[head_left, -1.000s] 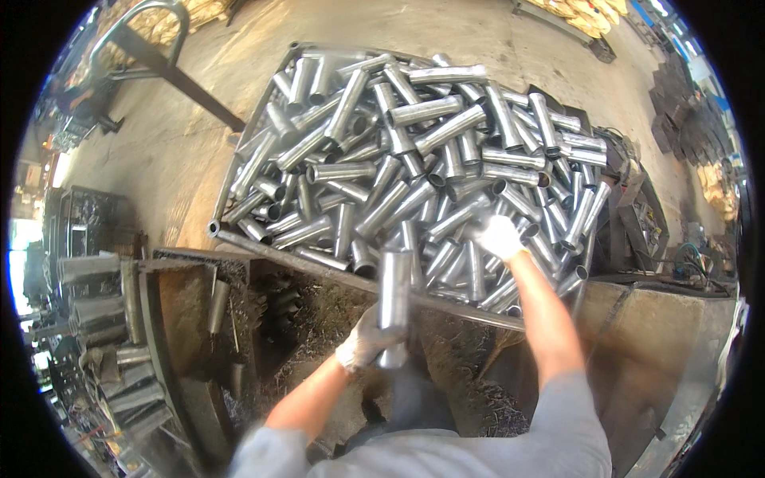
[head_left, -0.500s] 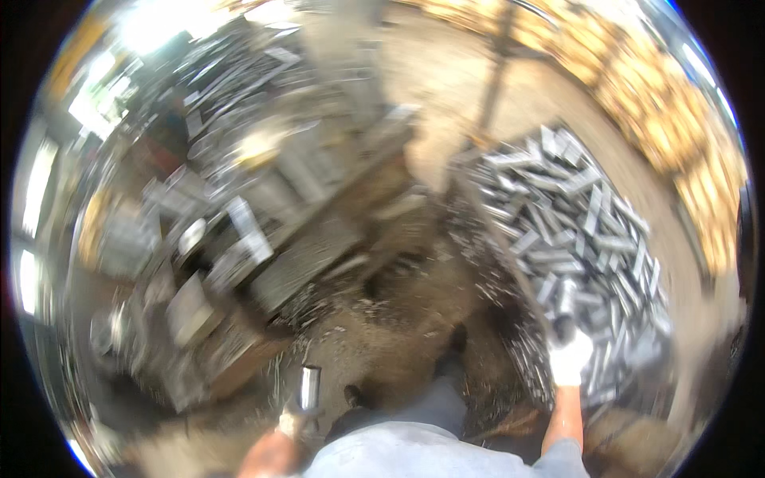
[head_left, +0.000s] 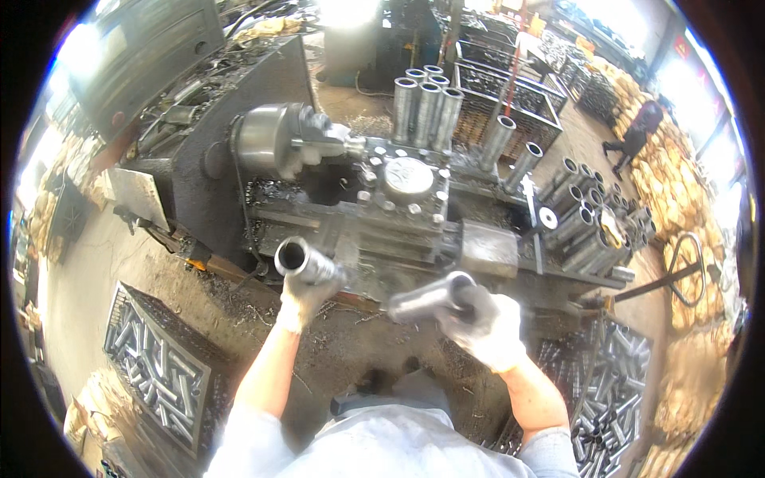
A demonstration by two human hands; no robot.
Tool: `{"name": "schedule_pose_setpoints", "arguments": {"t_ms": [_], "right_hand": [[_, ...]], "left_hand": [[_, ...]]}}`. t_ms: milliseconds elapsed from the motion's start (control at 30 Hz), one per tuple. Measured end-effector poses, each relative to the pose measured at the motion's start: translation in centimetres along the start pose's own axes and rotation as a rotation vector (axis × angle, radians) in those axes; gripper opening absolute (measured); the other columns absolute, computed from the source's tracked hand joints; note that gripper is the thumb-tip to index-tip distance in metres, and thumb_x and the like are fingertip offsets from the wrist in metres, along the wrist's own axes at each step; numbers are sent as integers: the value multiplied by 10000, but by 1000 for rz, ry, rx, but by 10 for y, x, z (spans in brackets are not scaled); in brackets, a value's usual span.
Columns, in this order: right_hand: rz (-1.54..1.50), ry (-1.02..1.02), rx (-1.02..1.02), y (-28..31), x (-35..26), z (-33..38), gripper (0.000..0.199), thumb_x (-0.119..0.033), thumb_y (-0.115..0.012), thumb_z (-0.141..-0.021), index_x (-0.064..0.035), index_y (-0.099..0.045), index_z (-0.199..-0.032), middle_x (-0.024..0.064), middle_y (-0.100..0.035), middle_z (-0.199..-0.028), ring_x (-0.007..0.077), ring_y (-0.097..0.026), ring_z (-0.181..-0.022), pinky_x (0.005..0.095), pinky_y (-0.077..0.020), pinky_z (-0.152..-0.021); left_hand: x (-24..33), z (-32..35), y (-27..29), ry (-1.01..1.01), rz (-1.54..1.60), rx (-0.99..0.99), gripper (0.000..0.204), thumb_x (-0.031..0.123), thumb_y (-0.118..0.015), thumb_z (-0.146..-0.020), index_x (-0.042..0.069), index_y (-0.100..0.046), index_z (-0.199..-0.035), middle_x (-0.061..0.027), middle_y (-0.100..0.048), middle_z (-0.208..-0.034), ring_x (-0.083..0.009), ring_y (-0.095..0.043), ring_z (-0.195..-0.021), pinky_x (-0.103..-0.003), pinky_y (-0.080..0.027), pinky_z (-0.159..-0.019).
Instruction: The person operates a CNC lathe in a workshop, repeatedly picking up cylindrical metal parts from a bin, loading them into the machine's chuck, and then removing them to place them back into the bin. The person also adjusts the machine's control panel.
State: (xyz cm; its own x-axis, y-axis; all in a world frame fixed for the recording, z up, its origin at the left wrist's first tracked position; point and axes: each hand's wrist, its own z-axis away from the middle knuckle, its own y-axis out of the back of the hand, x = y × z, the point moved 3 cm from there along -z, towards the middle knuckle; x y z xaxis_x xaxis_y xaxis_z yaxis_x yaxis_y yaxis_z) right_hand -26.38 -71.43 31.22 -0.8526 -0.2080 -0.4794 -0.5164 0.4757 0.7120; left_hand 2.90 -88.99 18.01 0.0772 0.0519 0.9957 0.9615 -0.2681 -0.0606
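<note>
My left hand (head_left: 303,299), in a pale glove, is closed around a short metal tube (head_left: 320,268). The tube's open end tilts up toward the far left. My gloved right hand (head_left: 490,331) grips a second metal tube (head_left: 422,300), which lies slanted and is smeared by motion. The right glove's fingers look dark. Both tubes are held in front of a lathe, apart from each other. Beyond my left hand is the lathe's round chuck (head_left: 269,142). A square tool post (head_left: 408,179) with bolts stands at the middle of the lathe.
Several upright tubes (head_left: 428,111) stand behind the tool post, and more tubes (head_left: 586,215) at the right end. A bin of metal pieces (head_left: 155,374) sits at lower left, another bin (head_left: 613,390) at lower right. A person (head_left: 641,131) walks past stacked sacks (head_left: 681,191) at far right.
My view has turned from the bin to the lathe. My right hand has come from the bin and holds a tube. My left hand has risen, a tube still in it.
</note>
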Motion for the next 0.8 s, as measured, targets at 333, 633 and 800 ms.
{"name": "schedule_pose_setpoints", "arguments": {"t_ms": [333, 633, 800], "right_hand": [[218, 214, -529, -60, -8, -109, 324, -408, -756, -932, -89, -704, -935, 100, -692, -599, 306, -692, -497, 427, -537, -469], [-111, 90, -354, -75, 34, -314, 746, -256, -756, -813, -25, -555, -1494, 264, -746, -1248, 386, -757, -1109, 453, -586, -1004], [-5, -140, -1090, -229, 114, -371, 562, -278, -774, -823, 19, -711, -1296, 205, -795, -1073, 268, -769, -891, 403, -627, -748]], "left_hand": [[-42, -114, -20, 94, -413, -110, 626, 64, -873, -786, 65, -613, -1356, -58, -738, -1235, -199, -700, -1140, -390, -577, -997], [78, -167, 64, -638, -1014, -17, 839, 51, -823, -797, 2, -448, -1545, -262, -524, -1542, -461, -493, -1454, -508, -410, -1237], [118, -298, 79, -446, -1678, -35, 998, 285, -842, -750, 32, -402, -1609, -213, -469, -1622, -397, -406, -1537, -534, -232, -1312]]}}
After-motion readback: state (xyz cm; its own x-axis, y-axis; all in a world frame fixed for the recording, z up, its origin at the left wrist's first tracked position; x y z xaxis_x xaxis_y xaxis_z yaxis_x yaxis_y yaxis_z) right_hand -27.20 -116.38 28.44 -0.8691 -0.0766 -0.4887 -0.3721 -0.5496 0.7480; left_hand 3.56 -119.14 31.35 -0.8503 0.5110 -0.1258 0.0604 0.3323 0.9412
